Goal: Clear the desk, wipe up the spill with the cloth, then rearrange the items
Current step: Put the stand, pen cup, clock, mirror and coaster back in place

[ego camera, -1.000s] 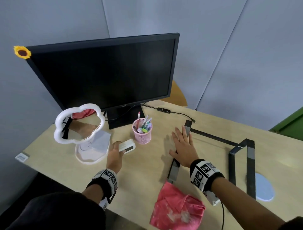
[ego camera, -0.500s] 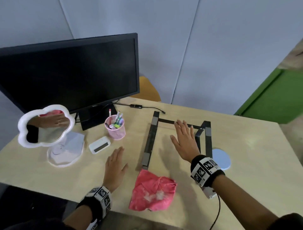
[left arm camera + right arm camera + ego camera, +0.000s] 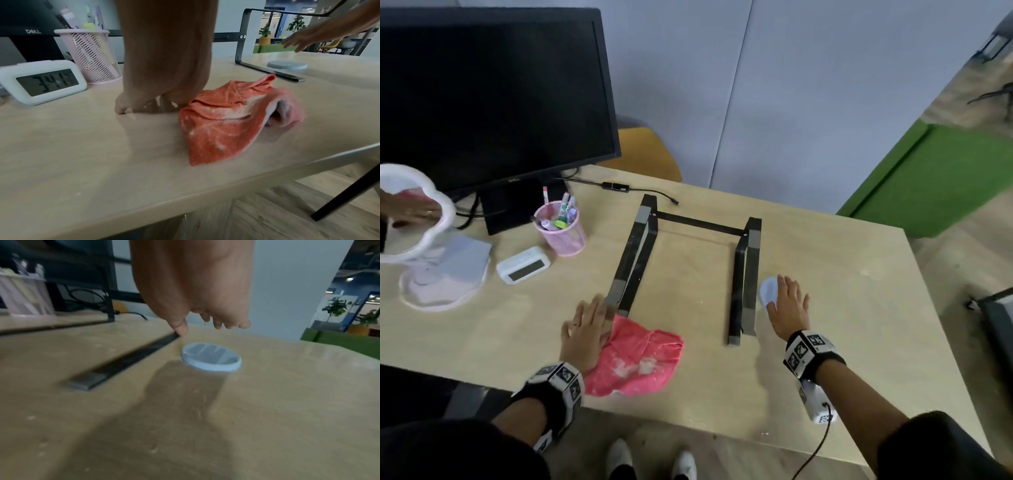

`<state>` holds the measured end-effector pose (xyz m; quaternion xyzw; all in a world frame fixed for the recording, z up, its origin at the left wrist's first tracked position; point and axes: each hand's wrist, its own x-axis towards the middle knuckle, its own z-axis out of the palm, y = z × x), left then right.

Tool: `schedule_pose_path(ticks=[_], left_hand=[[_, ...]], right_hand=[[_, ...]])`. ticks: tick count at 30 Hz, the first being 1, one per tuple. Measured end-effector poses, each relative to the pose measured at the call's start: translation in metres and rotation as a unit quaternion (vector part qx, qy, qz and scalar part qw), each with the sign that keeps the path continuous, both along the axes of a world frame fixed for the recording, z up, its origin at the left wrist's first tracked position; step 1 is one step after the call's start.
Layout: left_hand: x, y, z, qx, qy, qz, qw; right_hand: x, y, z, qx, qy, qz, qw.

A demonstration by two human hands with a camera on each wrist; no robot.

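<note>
Dark sleeves, black wristbands with black-and-white square markers, a cabled white unit under the right wrist, white shoes.

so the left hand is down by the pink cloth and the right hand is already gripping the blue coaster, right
Not quite. The left hand is down by the pink cloth, but the right hand is not gripping the blue coaster. The right wrist view shows its fingers above the coaster with a gap beneath them, holding nothing.

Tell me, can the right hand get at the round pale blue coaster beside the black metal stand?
Probably yes: the right hand hovers open just above the round pale blue coaster, with nothing between them; the black metal stand lies beside it, apart.
</note>
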<state>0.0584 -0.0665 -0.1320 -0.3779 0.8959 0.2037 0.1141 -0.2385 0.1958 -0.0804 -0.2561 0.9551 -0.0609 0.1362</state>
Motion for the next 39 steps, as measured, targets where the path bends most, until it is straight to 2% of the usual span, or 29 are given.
schedule_pose_path(ticks=[6,14,19,23,26,30,33,36,38,39], left_hand=[[-0.006,0.002,0.0,-0.021,-0.007,0.021,1.0],[-0.006,-0.001,-0.005,-0.011,0.02,0.041,0.999],[-0.006,-0.002,0.004,-0.006,0.006,0.031,0.999],[-0.004,-0.004,0.015,0.001,0.004,0.015,1.0],[0.002,-0.011,0.021,0.02,0.023,-0.004,1.0],[0.005,-0.028,0.029,0.065,0.003,-0.055,0.996],[0.009,-0.039,0.035,0.112,0.025,-0.027,0.993],[0.006,-0.045,0.048,0.111,0.143,0.085,0.98],[0.0,-0.046,0.065,0.116,0.246,0.154,0.95],[-0.004,-0.046,0.077,0.145,0.302,0.184,0.924]], right_hand=[[-0.015,-0.004,-0.026,0.026,-0.059,-0.049,0.997],[-0.02,-0.01,-0.04,0.003,-0.028,-0.084,0.996],[-0.02,-0.005,-0.033,-0.018,-0.031,-0.122,0.992],[-0.024,-0.005,-0.005,-0.084,-0.003,-0.134,0.987],[-0.026,-0.02,0.031,-0.146,0.04,-0.095,0.984],[-0.018,-0.061,0.083,-0.216,0.1,-0.032,0.971],[0.005,-0.103,0.111,-0.225,0.123,0.042,0.966],[0.04,-0.146,0.121,-0.208,0.121,0.136,0.961],[0.068,-0.17,0.117,-0.189,0.113,0.198,0.955],[0.082,-0.181,0.113,-0.179,0.108,0.225,0.952]])
